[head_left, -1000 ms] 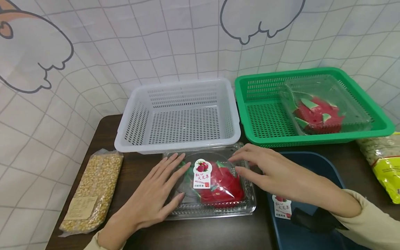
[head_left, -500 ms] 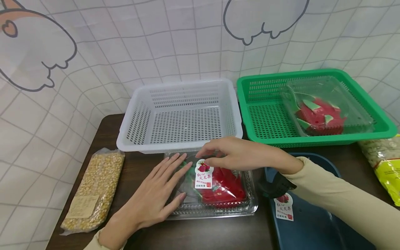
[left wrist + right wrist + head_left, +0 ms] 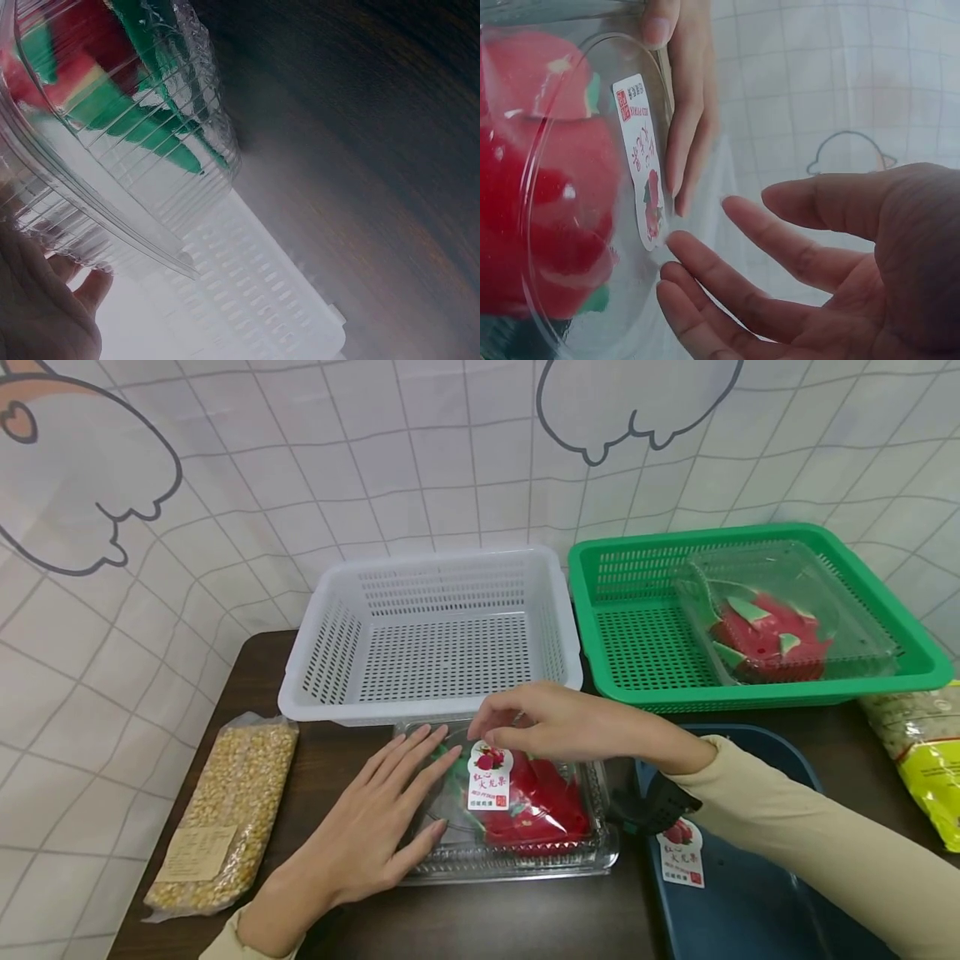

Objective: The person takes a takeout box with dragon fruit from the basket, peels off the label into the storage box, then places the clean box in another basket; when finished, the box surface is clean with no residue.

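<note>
Clear container (image 3: 517, 870) with red dragon fruit (image 3: 540, 814) sat on the dark surface (image 3: 450, 918), just in front of the white basket (image 3: 446, 656). Left hand (image 3: 367, 822) rested on the left part of the lid, fingers straight, spread, released. Right hand (image 3: 558, 722) was over the top end of the lid's sticker (image 3: 489, 789), fingers loosely bent, released; couldn't tell if the tips touched. Green basket (image 3: 637, 652), back right, held a second container (image 3: 855, 647), fruit inside. Blue tray (image 3: 731, 910) was right of the first container, another sticker (image 3: 681, 853) at its left side. Corn pack (image 3: 228, 802) lay left, yellow bag (image 3: 926, 768) far right.
</note>
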`<state>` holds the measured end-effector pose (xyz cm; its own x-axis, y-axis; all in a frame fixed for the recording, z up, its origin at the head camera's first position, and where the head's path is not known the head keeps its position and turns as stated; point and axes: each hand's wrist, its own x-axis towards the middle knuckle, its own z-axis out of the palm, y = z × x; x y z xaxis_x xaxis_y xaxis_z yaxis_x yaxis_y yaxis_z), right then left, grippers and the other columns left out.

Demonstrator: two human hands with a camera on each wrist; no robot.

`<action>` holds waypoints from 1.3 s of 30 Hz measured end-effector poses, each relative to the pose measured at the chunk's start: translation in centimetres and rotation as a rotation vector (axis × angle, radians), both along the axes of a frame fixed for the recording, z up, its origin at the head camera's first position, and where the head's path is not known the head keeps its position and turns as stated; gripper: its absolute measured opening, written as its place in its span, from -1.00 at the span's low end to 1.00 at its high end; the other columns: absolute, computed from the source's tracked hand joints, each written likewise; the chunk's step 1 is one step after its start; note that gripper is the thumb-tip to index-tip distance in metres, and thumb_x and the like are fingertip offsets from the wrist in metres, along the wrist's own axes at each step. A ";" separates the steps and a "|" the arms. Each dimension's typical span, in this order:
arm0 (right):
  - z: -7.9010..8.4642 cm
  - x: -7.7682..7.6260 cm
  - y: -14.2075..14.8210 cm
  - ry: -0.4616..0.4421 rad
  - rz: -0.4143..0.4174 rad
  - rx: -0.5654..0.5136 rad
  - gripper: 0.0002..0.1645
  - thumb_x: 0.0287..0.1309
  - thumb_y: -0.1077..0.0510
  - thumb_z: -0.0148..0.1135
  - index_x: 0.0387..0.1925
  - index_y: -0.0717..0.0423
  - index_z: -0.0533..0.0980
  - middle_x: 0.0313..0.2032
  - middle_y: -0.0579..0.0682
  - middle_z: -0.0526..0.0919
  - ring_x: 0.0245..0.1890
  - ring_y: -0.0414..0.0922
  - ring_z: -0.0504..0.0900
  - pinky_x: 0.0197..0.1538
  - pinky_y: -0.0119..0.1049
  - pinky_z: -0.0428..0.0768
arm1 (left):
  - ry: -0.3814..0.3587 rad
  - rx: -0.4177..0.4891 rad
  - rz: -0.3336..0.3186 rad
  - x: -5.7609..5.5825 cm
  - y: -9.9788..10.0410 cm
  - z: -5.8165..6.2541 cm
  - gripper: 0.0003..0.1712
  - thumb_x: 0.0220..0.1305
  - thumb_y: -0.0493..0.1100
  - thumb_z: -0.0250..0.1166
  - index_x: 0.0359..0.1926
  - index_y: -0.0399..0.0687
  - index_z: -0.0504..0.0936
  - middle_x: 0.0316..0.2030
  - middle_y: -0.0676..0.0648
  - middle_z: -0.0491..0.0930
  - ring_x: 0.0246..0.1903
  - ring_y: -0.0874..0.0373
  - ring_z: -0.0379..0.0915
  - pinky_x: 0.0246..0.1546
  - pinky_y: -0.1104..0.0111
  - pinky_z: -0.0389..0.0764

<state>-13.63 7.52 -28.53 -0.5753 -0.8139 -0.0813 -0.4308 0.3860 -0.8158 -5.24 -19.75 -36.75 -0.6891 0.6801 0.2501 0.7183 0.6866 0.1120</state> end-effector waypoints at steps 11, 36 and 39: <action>-0.1 0.0 -0.7 -0.009 -0.061 0.007 -0.71 0.39 0.30 0.23 0.10 0.25 0.59 0.00 0.16 0.70 -0.08 -0.01 0.73 -0.16 -0.25 0.76 | -0.010 -0.002 0.003 0.1 0.0 0.0 -0.21 0.63 0.26 -0.18 0.65 -0.04 0.12 0.64 -0.13 0.04 0.61 -0.11 -0.08 0.56 -0.04 0.00; 0.2 2.7 -1.0 0.252 -0.064 0.028 -0.82 0.26 0.38 0.41 -0.14 0.16 0.77 -0.18 -0.05 0.79 -0.18 -0.21 0.68 -0.01 -0.33 0.70 | 0.001 0.000 -0.001 0.1 0.0 0.1 -0.23 0.65 0.25 -0.22 0.65 -0.05 0.12 0.62 -0.17 0.08 0.60 -0.12 -0.06 0.55 -0.05 0.04; 0.3 3.3 -0.8 0.278 -0.056 0.008 -0.82 0.25 0.39 0.41 -0.16 0.16 0.77 -0.21 -0.06 0.77 -0.21 -0.23 0.66 -0.03 -0.37 0.70 | 0.001 -0.001 0.001 0.1 0.0 0.0 -0.23 0.65 0.25 -0.23 0.64 -0.06 0.13 0.63 -0.16 0.06 0.61 -0.11 -0.07 0.54 -0.06 0.05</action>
<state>-10.36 6.71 -28.19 -0.6205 -0.7802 0.0799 -0.6153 0.4211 -0.6664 -5.15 -19.78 -36.73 -0.6897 0.6795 0.2500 0.7176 0.6876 0.1108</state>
